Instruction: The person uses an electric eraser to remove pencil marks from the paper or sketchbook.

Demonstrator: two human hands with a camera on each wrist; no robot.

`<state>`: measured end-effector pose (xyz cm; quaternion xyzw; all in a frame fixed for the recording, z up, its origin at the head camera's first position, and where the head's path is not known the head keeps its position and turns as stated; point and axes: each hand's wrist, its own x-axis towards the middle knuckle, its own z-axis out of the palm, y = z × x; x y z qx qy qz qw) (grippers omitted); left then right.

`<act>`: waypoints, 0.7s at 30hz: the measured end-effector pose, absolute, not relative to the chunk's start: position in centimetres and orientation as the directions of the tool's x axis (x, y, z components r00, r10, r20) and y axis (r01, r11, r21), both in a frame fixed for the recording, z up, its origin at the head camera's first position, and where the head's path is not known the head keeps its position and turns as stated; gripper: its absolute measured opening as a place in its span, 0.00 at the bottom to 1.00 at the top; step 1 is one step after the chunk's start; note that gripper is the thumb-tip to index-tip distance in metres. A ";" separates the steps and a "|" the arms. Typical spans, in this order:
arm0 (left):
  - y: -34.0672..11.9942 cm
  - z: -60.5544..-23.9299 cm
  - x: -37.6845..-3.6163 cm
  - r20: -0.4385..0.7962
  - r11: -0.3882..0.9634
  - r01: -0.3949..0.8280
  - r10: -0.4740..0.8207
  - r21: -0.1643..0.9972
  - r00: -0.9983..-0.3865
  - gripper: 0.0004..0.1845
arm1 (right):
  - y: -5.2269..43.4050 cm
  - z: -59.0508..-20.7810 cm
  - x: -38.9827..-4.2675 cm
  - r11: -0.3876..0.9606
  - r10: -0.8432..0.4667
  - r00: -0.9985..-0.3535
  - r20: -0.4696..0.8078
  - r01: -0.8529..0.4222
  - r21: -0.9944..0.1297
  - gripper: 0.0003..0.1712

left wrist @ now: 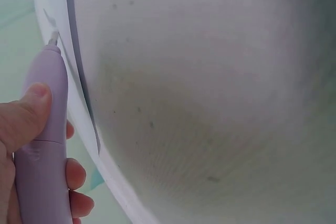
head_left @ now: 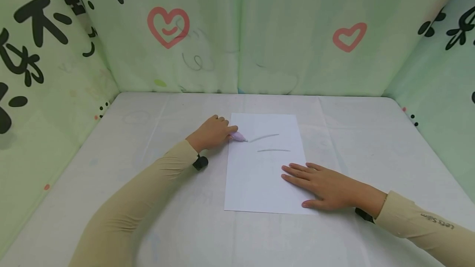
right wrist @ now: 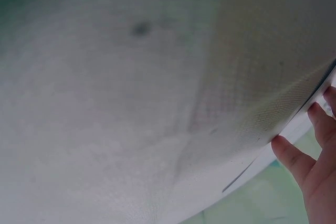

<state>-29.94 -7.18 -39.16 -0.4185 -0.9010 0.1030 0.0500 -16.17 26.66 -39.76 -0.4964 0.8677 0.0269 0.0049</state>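
Note:
My left hand (head_left: 213,133) grips a lilac electric eraser (head_left: 238,136), with the thumb along its body and the fingers curled round the other side in the left wrist view. The narrow tip of the eraser (left wrist: 48,103) is at the left end of a grey slanted line (head_left: 264,137) on a white sheet of paper (head_left: 256,188). Below runs a second, flatter grey line (head_left: 273,150). My right hand (head_left: 326,186) lies with spread, straight fingers on the lower right edge of the sheet; the right wrist view catches its fingertips (right wrist: 283,145) there.
The paper lies on a table with a white cloth (head_left: 178,226). Green printed curtains (head_left: 289,32) with hearts and black marks stand at the back and on both sides. A black wrist strap piece (head_left: 201,162) shows under the left wrist.

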 end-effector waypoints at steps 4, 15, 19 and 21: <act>-7.1 -39.1 -29.9 0.021 0.618 0.759 0.778 -0.202 -0.628 0.08 | 26.6 -39.7 -16.1 0.511 -0.857 -0.513 -0.046 -0.858 0.043 0.40; -7.1 -38.8 -29.6 0.044 0.623 0.758 0.777 -0.194 -0.627 0.08 | 26.5 -39.6 -16.1 0.513 -0.856 -0.514 -0.050 -0.858 0.040 0.40; -7.0 -38.7 -29.5 0.042 0.610 0.773 0.789 -0.174 -0.613 0.07 | 26.6 -39.7 -16.1 0.512 -0.857 -0.513 -0.048 -0.858 0.041 0.40; -6.9 -38.8 -29.5 0.045 0.612 0.771 0.788 -0.178 -0.615 0.07 | 26.6 -39.7 -16.2 0.510 -0.858 -0.512 -0.045 -0.859 0.044 0.40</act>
